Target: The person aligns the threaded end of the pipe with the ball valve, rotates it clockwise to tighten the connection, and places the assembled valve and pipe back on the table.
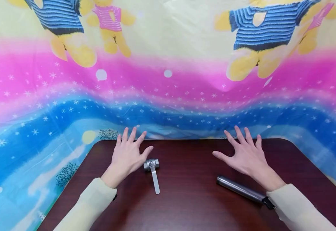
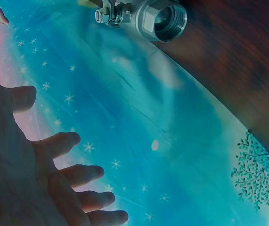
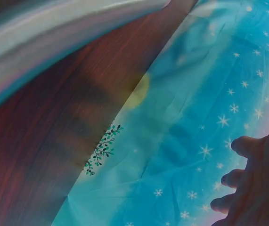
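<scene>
A metal ball valve [image 1: 151, 165] with a long flat lever lies on the dark wooden table, just right of my left hand [image 1: 128, 152]. That hand is spread with straight fingers and holds nothing. In the left wrist view the valve's threaded opening [image 2: 170, 22] shows at the top. My right hand [image 1: 247, 155] is likewise spread, fingers apart, with nothing in it. Below it on the table lies a dark metallic cylinder [image 1: 240, 188] with a black end piece by the right sleeve. The same cylinder [image 3: 54, 35] looms blurred at the top left of the right wrist view.
The reddish-brown table [image 1: 182, 202] has rounded far corners. Behind it and along its sides hangs a colourful cloth [image 1: 168, 93] printed with bears and snowflakes. Pale sleeves [image 1: 91, 202] cover both forearms.
</scene>
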Available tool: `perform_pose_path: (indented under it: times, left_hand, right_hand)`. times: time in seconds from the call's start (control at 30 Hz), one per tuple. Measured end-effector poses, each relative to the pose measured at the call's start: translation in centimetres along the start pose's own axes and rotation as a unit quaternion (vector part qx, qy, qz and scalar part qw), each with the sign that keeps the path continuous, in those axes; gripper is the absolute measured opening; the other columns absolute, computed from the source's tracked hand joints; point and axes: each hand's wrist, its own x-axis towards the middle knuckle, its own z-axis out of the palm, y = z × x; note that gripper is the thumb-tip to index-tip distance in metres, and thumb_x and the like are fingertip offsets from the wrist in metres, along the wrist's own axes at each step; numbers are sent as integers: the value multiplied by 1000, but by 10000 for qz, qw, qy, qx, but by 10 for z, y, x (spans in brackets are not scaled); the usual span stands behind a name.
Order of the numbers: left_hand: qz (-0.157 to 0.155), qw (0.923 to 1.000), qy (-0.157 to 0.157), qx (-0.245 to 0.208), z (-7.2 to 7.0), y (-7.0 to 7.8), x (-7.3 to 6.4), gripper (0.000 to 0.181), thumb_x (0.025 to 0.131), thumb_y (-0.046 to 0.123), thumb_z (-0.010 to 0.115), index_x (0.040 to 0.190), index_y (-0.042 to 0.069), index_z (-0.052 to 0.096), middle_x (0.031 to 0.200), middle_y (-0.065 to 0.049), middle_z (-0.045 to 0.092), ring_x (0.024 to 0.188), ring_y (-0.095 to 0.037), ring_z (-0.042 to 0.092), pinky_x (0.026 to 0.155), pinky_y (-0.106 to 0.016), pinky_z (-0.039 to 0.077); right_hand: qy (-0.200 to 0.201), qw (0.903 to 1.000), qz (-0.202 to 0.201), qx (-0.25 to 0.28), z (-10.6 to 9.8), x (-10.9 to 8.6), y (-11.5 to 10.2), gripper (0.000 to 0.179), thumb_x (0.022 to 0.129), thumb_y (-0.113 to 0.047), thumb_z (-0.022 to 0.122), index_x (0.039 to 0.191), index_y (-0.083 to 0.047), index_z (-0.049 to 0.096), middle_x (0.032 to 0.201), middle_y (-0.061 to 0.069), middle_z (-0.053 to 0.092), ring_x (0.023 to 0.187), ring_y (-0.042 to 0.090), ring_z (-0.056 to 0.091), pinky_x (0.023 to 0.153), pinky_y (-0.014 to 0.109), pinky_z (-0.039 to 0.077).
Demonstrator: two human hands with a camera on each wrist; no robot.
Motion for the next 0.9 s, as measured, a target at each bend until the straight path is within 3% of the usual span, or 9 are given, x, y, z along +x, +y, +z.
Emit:
perform_pose_path:
  times: [0.37, 0.53, 0.63, 0.77, 0.9]
  left_hand:
    - [308, 9993, 197, -116, 5, -15, -12, 77, 100, 65, 54, 164, 25, 40, 168, -19, 33, 155, -47, 20, 123, -65, 18]
    - [655, 9965, 184, -483, 6, -21, -16, 77, 100, 60, 61, 165, 24, 40, 168, -17, 35, 155, -46, 25, 124, -61, 20]
    - [797, 9933, 96, -836, 9, -27, -20, 75, 99, 53, 66, 164, 22, 42, 167, -14, 37, 154, -42, 28, 121, -61, 28]
    - [1002, 9824, -61, -1575, 18, -36, -23, 73, 96, 38, 76, 160, 18, 49, 164, -13, 43, 149, -38, 41, 113, -61, 41]
    - [1268, 9634, -402, -2326, 29, -44, -20, 79, 87, 28, 86, 157, 14, 52, 160, -11, 48, 143, -34, 50, 112, -56, 44]
  right_hand:
    - [-84, 9999, 17, 106, 0, -16, 8, 109, 86, -91, 47, 169, -22, 27, 172, 24, 15, 156, 52, 5, 114, 77, -14]
    - [-30, 9999, 3, 158, -1, -25, 12, 110, 86, -90, 50, 170, -24, 25, 172, 25, 16, 154, 54, 12, 115, 76, -13]
    - [-25, 9998, -54, 202, -2, -30, 13, 110, 86, -89, 51, 170, -25, 22, 171, 27, 18, 151, 57, 20, 116, 76, -11]
    - [-2, 9997, -74, 232, -4, -40, 16, 110, 86, -88, 54, 170, -25, 21, 169, 30, 20, 147, 59, 27, 118, 74, -7]
    - [17, 9995, -53, 323, -5, -50, 21, 112, 84, -88, 58, 170, -26, 22, 167, 30, 23, 146, 58, 31, 118, 76, 1]
